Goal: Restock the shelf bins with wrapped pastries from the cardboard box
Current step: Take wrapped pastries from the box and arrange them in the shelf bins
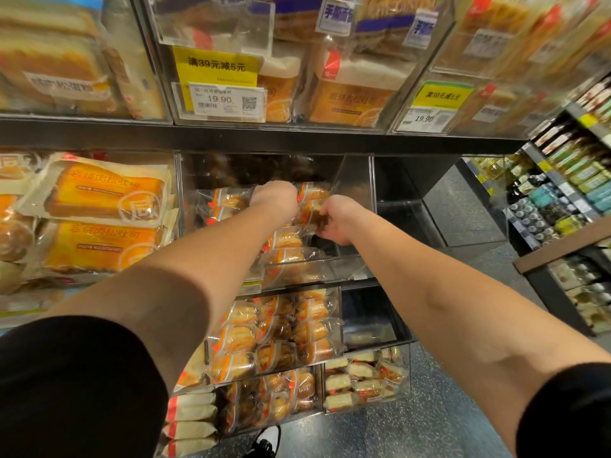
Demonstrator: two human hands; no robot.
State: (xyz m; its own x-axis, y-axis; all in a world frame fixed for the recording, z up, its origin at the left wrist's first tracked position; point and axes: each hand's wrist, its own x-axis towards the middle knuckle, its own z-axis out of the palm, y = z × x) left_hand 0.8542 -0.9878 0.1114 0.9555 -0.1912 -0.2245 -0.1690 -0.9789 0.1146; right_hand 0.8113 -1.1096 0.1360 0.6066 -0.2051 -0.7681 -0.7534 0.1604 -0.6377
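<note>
Both my arms reach into a clear acrylic shelf bin (355, 180) on the middle shelf, which holds several wrapped pastries (286, 239) in clear and orange wrappers. My left hand (275, 199) is deep among the packs at the back of the bin, and its fingers are hidden behind the hand. My right hand (338, 220) is just to its right, fingers curled round a dark wrapped pastry (320, 219) above the bin's right side. The cardboard box is out of view.
Under this bin sit more clear bins of wrapped pastries (274, 328) and white-filled ones (363, 378). Large orange toast packs (99, 200) fill the left. Bread bins with price tags (228, 99) hang overhead. A bare bin (401, 209) lies to the right, beyond it an aisle shelf of bottles (562, 196).
</note>
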